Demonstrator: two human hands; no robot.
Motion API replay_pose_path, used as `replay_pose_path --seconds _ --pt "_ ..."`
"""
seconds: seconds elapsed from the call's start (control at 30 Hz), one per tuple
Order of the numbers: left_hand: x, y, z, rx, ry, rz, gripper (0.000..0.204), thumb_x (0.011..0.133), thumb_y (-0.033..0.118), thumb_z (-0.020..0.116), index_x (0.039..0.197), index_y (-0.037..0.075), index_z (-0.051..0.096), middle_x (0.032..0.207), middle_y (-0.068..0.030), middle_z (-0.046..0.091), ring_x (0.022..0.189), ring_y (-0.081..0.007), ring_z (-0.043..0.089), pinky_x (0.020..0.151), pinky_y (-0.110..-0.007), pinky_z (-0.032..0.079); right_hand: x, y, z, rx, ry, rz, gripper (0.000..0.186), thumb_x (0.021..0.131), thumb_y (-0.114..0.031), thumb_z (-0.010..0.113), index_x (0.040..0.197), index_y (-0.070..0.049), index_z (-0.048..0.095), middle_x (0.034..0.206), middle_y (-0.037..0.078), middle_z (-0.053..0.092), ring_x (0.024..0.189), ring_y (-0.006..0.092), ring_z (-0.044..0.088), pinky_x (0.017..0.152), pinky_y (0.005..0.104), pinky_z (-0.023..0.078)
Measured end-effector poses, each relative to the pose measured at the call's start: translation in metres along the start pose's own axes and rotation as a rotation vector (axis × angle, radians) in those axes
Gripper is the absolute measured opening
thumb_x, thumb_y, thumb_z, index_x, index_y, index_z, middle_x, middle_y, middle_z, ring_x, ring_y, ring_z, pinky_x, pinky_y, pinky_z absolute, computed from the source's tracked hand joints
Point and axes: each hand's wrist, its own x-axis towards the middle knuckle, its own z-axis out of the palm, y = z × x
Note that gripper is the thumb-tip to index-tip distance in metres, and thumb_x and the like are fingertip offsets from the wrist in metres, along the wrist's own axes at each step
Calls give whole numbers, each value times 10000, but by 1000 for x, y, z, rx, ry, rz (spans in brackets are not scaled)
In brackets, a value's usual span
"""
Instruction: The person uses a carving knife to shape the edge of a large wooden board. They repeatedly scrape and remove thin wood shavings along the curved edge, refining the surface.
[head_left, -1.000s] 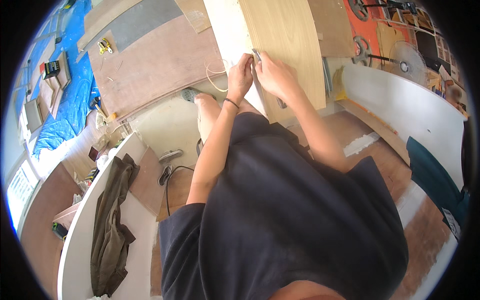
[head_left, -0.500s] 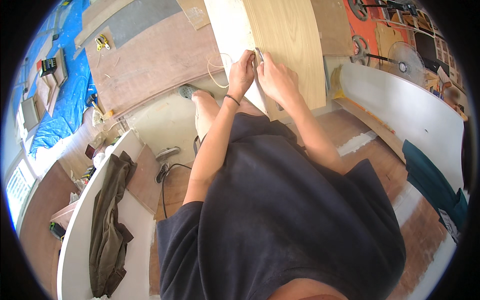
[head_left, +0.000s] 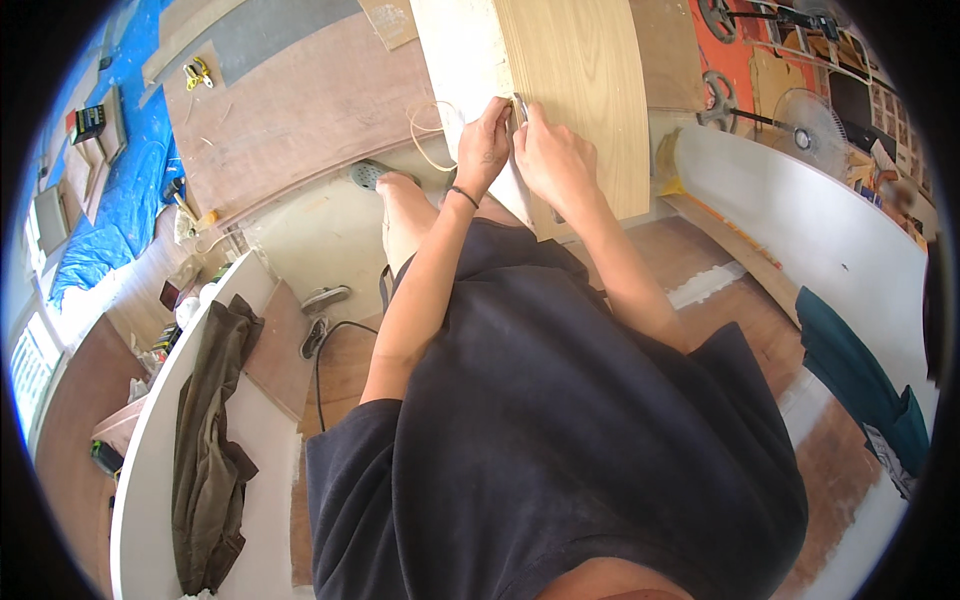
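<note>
A board with a pale wood-grain face (head_left: 590,90) lies in front of me, its near-white side (head_left: 462,60) to the left. My right hand (head_left: 556,168) is closed round a slim metal-tipped tool (head_left: 519,106), whose tip is at the board's long edge. Most of the tool is hidden in the fist. Close beside it, my left hand (head_left: 484,150) is pinched at the same edge; what its fingers grip is hidden. Just left of that hand, a thin pale strip (head_left: 413,128) curls in a loop.
Left of the board is a brown plywood sheet (head_left: 310,110) with yellow-handled pliers (head_left: 198,72). White curved-looking panels stand left (head_left: 150,440) and right (head_left: 800,200), with brown trousers (head_left: 215,450) and a teal cloth (head_left: 860,375) over them. A fan (head_left: 805,135) stands far right.
The view has shifted slightly, so the surroundings sit a little further left. Both hands stay at the board's edge in nearly the same pose.
</note>
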Motion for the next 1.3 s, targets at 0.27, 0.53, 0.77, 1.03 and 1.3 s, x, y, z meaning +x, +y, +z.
replay_pose_path --seconds 0.27,0.53,0.77,1.03,1.3 --pt "-9 -1 -3 30 -32 -1 113 918 72 487 1010 94 550 721 -206 605 671 -404 605 569 -459 455 6 3 3 -9 6 -43 247 951 -260 432 1064 -50 495 706 194 647 700 389 650 651 504 497" --pt "2 20 -19 196 -77 42 128 920 92 482 1041 82 525 787 -188 642 721 -403 615 592 -473 477 -17 16 6 124 134 -3 253 934 -244 448 1050 -23 490 631 210 628 640 392 649 591 502 495" --pt "7 29 -19 216 -28 127 121 924 90 499 1033 72 548 803 -185 640 715 -387 619 605 -446 480 -13 15 11 147 94 11 272 953 -264 434 1117 -56 498 668 195 634 663 395 638 614 501 481" --pt "5 25 -14 59 -23 -35 103 917 87 516 988 51 582 717 -216 595 685 -397 599 584 -427 453 -11 15 13 142 89 -9 262 945 -259 447 1106 -67 523 659 198 629 658 398 637 604 507 479" --pt "5 23 -12 24 -12 -33 114 931 88 502 994 44 585 700 -230 579 664 -405 590 582 -417 450 -11 15 11 167 87 -16 247 941 -254 460 1087 -67 526 653 202 625 658 397 639 604 510 479"
